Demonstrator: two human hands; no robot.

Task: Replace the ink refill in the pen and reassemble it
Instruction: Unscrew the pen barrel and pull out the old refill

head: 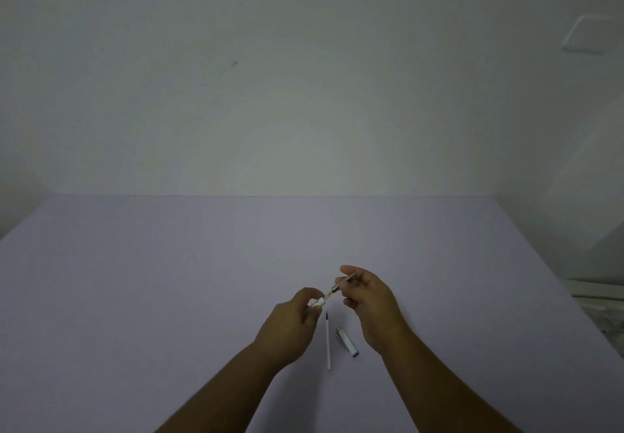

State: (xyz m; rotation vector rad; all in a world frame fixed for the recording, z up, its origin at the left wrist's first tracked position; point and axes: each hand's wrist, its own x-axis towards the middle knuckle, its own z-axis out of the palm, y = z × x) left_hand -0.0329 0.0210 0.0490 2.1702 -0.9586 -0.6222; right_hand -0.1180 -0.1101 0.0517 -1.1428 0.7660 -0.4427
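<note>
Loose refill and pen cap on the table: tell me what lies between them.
Nothing. In the head view, only a narrow strip of bare table separates the loose refill from the pen cap; they lie side by side, apart, below both hands.

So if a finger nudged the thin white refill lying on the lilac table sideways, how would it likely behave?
The thin white refill looks round and very slender, so it would probably roll across the flat lilac table. It seems light for its length, likely skidding easily. Picked up by one end, such a narrow tube may flex slightly.
</note>
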